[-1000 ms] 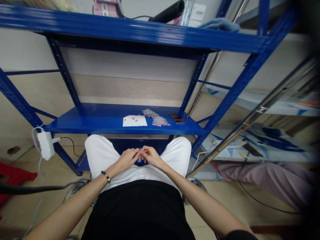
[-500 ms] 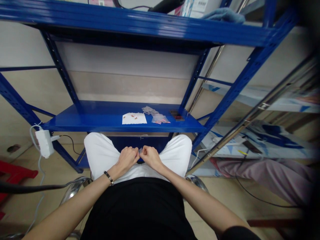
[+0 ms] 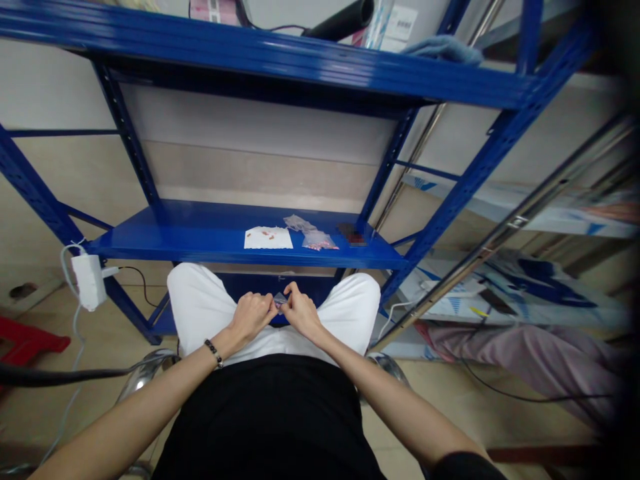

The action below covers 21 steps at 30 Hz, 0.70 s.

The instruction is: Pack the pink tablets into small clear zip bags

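Observation:
My left hand [image 3: 253, 311] and my right hand [image 3: 300, 311] meet in my lap between my white-trousered knees. Both are closed, pinching a small clear plastic bag [image 3: 281, 299] held between their fingertips. A beaded bracelet [image 3: 213, 351] sits on my left wrist. On the blue shelf [image 3: 200, 235] in front of me lie a white sheet of paper [image 3: 269, 237] with a few small reddish pieces on it, and two small clear bags [image 3: 311, 235], one holding pinkish pieces.
A dark flat object [image 3: 351, 234] lies at the shelf's right end. A white power adapter [image 3: 89, 281] hangs from the left upright. An upper blue shelf [image 3: 280, 63] carries boxes, a black tube and a cloth. Metal rails and printed sheets lean at right. Cables cross the floor.
My hands have stayed together in my lap, with the fingers shifting slightly on the small bag. The view has moved a little.

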Available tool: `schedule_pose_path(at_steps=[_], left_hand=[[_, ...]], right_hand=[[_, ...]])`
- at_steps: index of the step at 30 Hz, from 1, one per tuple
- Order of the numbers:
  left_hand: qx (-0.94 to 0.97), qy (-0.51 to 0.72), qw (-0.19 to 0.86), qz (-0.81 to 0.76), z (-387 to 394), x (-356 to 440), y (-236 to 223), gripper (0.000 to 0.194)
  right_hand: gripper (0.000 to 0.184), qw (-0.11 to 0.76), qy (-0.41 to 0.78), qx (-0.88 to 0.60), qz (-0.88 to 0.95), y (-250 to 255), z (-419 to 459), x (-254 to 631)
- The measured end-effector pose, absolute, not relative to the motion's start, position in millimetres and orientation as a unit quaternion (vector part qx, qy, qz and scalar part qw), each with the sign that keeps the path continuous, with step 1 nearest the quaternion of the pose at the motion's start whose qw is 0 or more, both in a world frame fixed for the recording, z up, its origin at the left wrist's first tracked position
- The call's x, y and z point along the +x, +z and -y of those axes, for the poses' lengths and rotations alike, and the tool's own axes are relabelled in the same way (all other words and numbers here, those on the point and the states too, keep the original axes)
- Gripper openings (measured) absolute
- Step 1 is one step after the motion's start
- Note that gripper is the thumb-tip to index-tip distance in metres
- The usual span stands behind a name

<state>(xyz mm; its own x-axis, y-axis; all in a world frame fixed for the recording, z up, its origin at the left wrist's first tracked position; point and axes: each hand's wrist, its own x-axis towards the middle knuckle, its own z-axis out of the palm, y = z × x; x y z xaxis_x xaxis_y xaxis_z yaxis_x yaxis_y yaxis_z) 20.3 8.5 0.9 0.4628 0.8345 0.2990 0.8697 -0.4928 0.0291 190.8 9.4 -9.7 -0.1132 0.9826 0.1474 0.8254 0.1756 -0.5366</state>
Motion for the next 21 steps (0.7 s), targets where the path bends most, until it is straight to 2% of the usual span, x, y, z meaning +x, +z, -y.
schedule_pose_path(at_steps=[3,6,10,13,16,19,21], left_hand=[[-0.851,-0.138,0.077,0.501,-11,20,1,0.026],[-0.850,-0.148,0.078,0.499,-12,20,0,0.026],[-0.851,-0.156,0.044,0.500,-12,19,2,0.026],[-0.843,-0.176,-0.014,0.508,-15,13,4,0.034],[-0.793,-0.258,-0.130,0.537,-26,5,4,0.038],[-0.689,-0.365,-0.349,0.520,-43,-1,4,0.031],[-0.602,-0.398,-0.511,0.467,-52,-2,6,0.035]], right_hand=[[0.033,0.230,0.107,-0.618,0.745,-9,-7,191],[0.034,0.226,0.098,-0.615,0.749,-7,-7,192],[0.035,0.257,0.123,-0.595,0.752,-3,-11,198],[0.030,0.313,0.200,-0.556,0.743,-3,-16,204],[0.026,0.375,0.322,-0.520,0.697,-1,-21,210],[0.027,0.426,0.433,-0.478,0.635,3,-27,214],[0.031,0.440,0.488,-0.445,0.609,8,-30,216]])
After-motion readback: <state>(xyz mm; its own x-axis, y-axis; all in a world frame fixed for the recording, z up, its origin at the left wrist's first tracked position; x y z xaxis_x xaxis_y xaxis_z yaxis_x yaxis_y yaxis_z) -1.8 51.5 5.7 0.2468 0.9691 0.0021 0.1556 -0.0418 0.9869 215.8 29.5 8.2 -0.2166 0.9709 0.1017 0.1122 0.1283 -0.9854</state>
